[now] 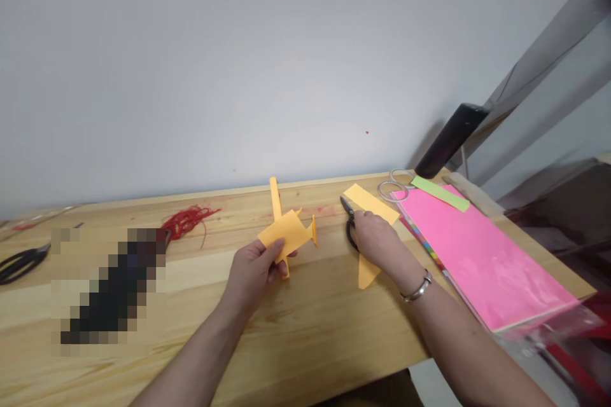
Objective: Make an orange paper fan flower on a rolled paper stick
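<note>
Table (305, 337): pale wood, wall (238, 76) behind, through my head camera.
Left hand (252, 267): thumb and fingers pinched on the orange paper (286, 232), which I see over the table, left of the right hand (380, 240).
Right hand: fingers bent over scissors (351, 210); I cannot tell whether they grip.
Pink sheets (482, 261): further right, green slip (442, 194) on top.

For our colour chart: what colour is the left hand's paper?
The paper is light orange, in the head view.
</note>
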`<state>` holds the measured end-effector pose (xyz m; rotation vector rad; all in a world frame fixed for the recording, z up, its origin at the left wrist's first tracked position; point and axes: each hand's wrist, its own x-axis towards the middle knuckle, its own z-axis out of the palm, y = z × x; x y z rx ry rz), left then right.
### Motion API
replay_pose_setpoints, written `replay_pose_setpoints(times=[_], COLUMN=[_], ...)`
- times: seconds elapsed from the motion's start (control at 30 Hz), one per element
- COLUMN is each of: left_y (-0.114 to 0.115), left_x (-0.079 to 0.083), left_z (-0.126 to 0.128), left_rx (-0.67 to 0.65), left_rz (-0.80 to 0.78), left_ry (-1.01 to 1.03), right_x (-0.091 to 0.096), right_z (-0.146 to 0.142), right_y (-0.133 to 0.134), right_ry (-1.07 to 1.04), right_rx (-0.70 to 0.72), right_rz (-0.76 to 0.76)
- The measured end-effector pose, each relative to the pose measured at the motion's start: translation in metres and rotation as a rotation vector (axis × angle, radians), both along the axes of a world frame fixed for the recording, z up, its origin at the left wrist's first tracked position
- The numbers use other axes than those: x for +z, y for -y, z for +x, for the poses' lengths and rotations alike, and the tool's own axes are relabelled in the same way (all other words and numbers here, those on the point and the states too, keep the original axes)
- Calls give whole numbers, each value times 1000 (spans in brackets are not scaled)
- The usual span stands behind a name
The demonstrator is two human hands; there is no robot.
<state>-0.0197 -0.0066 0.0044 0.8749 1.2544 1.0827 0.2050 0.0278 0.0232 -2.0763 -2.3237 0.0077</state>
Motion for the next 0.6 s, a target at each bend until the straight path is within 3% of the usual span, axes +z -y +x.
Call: replay_pose_setpoints(times=[0.2,0.4,0.5,0.6], left_y=[0,-2,-4,-6], left_x=[3,-2,-3,-2], left_z=[0,-4,-5,-6], left_rx=[10,45,76,100], left_rz=[10,28,15,-18], left_ry=[60,172,238,302], right_x=[-2,13,23,26], right_z=[-1,1,0,-6], right_y=[4,7,16,28], right_ry=[40,-44,-521,-1162], right_rx=[-23,-61,7,159], right_rz=[-7,97,149,-196])
